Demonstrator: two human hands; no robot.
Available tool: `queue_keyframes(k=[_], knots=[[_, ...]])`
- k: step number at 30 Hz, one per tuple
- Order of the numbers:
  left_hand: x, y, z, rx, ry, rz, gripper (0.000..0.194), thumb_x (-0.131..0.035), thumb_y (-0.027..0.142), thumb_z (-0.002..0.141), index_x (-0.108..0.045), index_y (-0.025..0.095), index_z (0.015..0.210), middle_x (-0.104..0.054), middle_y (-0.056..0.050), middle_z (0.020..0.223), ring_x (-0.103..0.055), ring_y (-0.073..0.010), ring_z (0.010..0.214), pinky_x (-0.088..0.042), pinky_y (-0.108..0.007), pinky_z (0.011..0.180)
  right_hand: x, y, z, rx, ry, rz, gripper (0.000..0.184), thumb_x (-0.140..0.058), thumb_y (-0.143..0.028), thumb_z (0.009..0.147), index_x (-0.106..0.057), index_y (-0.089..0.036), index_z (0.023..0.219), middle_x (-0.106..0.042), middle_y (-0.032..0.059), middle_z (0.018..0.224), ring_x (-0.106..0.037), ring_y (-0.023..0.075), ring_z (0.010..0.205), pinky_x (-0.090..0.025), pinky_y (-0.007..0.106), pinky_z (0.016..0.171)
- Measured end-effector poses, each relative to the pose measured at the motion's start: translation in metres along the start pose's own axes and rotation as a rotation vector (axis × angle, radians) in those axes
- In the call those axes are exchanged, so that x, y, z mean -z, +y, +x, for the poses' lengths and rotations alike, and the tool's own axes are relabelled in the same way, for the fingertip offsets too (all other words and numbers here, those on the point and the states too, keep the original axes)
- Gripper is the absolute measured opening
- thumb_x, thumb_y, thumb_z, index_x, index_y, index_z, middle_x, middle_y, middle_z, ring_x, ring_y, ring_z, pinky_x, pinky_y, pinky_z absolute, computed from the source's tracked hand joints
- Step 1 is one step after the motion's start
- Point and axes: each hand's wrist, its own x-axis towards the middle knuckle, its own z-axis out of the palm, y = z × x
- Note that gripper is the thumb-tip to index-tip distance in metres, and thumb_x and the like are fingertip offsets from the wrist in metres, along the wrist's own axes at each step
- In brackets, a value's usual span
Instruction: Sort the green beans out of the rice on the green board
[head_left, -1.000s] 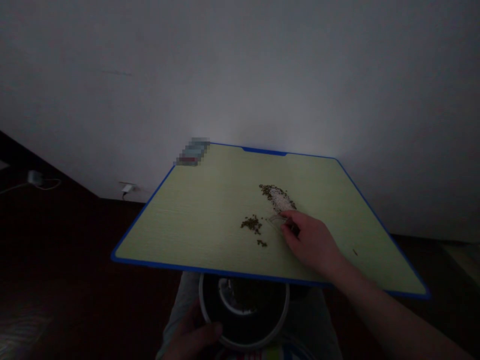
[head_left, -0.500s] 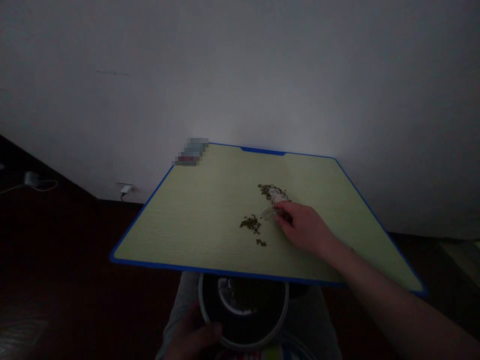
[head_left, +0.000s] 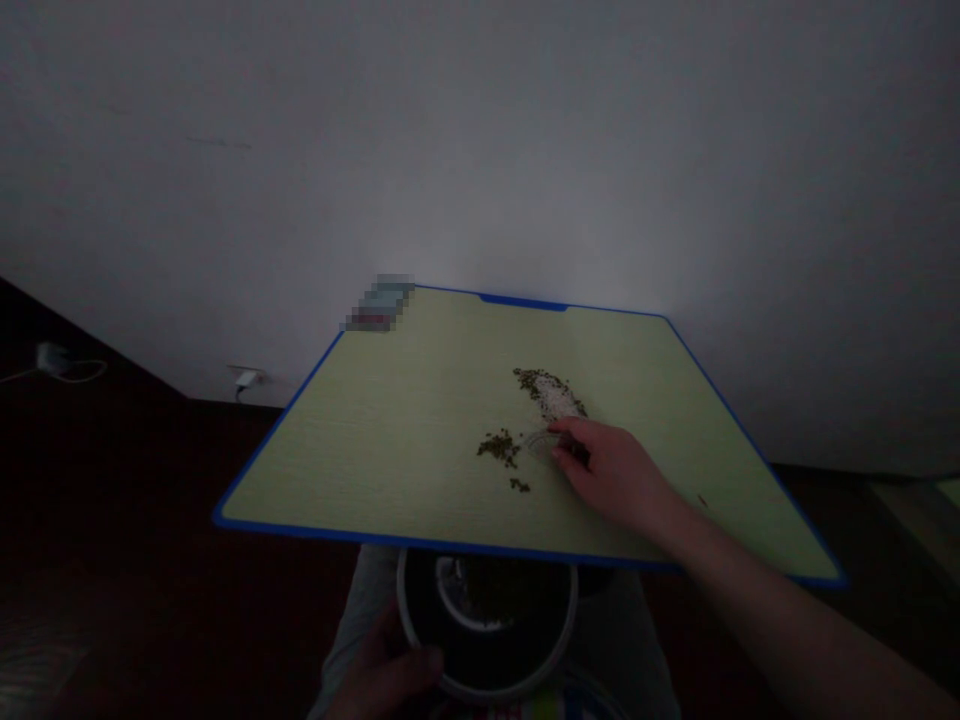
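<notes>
Light dim; fine detail poor throughout. Right hand (head_left: 611,470) above the tabletop (head_left: 390,430), fingers pinched on a clear curved piece (head_left: 538,443); its grasped end lies hidden behind the fingers, and its outline is faint against the pale surface. The piece sits between a long pile of pale grains (head_left: 556,396) edged with dark bits (head_left: 529,380) and a looser dark heap (head_left: 499,448) to the left. Near end of the long pile partly covered by the hand; whether the piece touches either pile, cannot tell. A small dark cluster (head_left: 519,485) lies nearer the wearer. Left hand (head_left: 390,680), cut off by the lower border, grips the left side of a round bowl (head_left: 571,625), thumb at the rim, other fingers mostly lost in shadow. The tabletop's blue near edge hides the bowl's far rim; dark contents (head_left: 501,590) inside, individual bits hard to separate. Item at the far-left corner (head_left: 380,303) pixelated, identity unreadable. Thin brown sliver (head_left: 702,501) beside the right forearm, material unclear.
</notes>
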Motion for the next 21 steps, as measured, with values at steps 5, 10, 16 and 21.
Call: queue_keyframes(k=[5, 10, 16, 21], knots=[[-0.001, 0.001, -0.002, -0.007, -0.012, -0.002, 0.09, -0.079, 0.006, 0.061, -0.039, 0.018, 0.14, -0.075, -0.019, 0.109, -0.07, -0.0371, 0.099, -0.056, -0.047, 0.086, -0.002, -0.004, 0.005, -0.031, 0.032, -0.037, 0.029, -0.051, -0.02, 0.084, -0.065, -0.016, 0.11, -0.072, 0.0086, 0.091, -0.065, 0.0214, 0.076, -0.049, 0.034, 0.071], [-0.002, 0.0, -0.002, -0.026, 0.0, 0.001, 0.09, -0.08, 0.007, 0.059, -0.042, 0.018, 0.139, -0.076, -0.017, 0.107, -0.07, -0.036, 0.1, -0.056, -0.044, 0.086, -0.002, 0.0, 0.007, -0.07, 0.038, -0.049, 0.029, -0.051, -0.021, 0.085, -0.064, -0.015, 0.11, -0.072, 0.0092, 0.09, -0.066, 0.0223, 0.077, -0.049, 0.035, 0.072], [-0.004, 0.001, -0.002, -0.008, 0.029, -0.01, 0.09, -0.08, 0.005, 0.058, -0.042, 0.017, 0.139, -0.077, -0.017, 0.106, -0.07, -0.0354, 0.099, -0.057, -0.041, 0.083, 0.0, 0.001, 0.018, 0.01, 0.013, -0.063, 0.028, -0.052, -0.02, 0.086, -0.065, -0.016, 0.11, -0.072, 0.01, 0.097, -0.066, 0.0237, 0.085, -0.048, 0.035, 0.077], [-0.006, 0.003, -0.004, 0.008, 0.029, -0.013, 0.096, -0.079, 0.005, 0.059, -0.033, 0.018, 0.143, -0.077, -0.016, 0.105, -0.071, -0.0354, 0.097, -0.058, -0.042, 0.08, 0.005, 0.004, 0.021, 0.077, -0.074, 0.005, 0.029, -0.052, -0.02, 0.087, -0.066, -0.017, 0.112, -0.073, 0.0081, 0.095, -0.066, 0.0205, 0.08, -0.048, 0.031, 0.072]])
